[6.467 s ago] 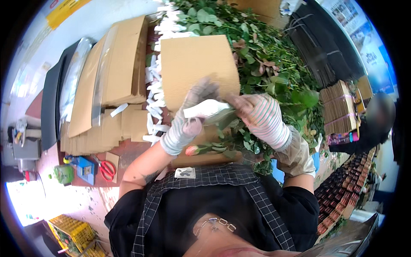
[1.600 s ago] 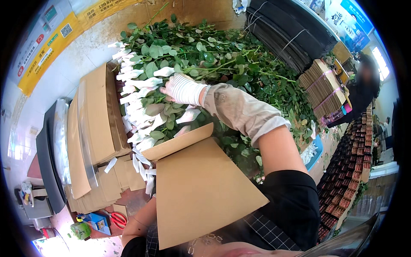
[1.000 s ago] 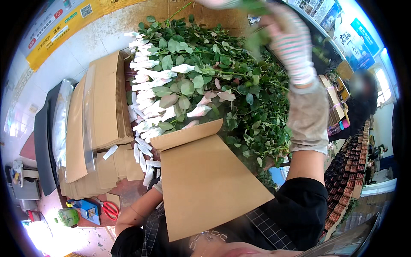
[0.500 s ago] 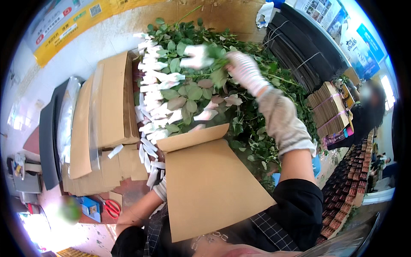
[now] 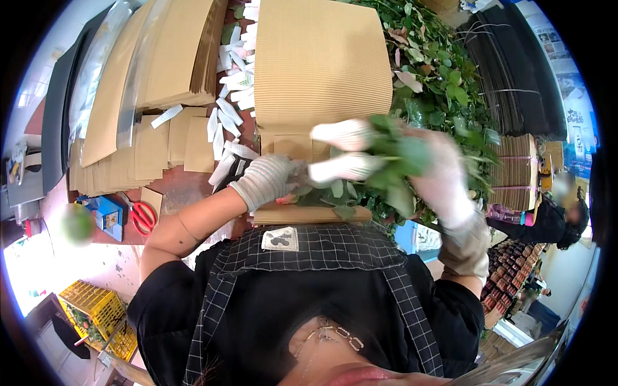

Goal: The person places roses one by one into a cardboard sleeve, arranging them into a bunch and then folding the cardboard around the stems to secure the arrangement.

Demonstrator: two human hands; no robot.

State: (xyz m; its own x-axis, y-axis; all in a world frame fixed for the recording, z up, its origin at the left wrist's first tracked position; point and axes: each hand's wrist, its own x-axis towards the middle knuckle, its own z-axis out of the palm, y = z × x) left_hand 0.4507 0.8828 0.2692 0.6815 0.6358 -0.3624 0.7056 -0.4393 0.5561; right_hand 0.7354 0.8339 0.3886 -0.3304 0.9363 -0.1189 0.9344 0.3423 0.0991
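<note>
My right hand (image 5: 444,177), in a pale striped glove and blurred by motion, is closed round leafy rose stems (image 5: 393,157). Two rose heads in white net sleeves (image 5: 344,134) point left from the bunch, over the brown corrugated cardboard sheet (image 5: 322,64). My left hand (image 5: 267,180), gloved too, reaches in at the near left part of the sheet, beside the sleeved heads. Its fingertips are smeared and partly hidden, so what they hold, if anything, does not show. A cardboard fold (image 5: 312,215) lies close to my apron.
Leafy stems (image 5: 444,77) are heaped at the right, beside bundled black sheets (image 5: 515,77) and a tied cardboard stack (image 5: 515,170). Cardboard sheets (image 5: 174,58) and loose white net sleeves (image 5: 228,116) lie left. Red-handled scissors (image 5: 143,219) rest near a blue box (image 5: 106,215).
My right hand has come back from the far heap towards me with the sleeved roses. My left hand has come out from behind the cardboard. The view has tilted down towards my body.
</note>
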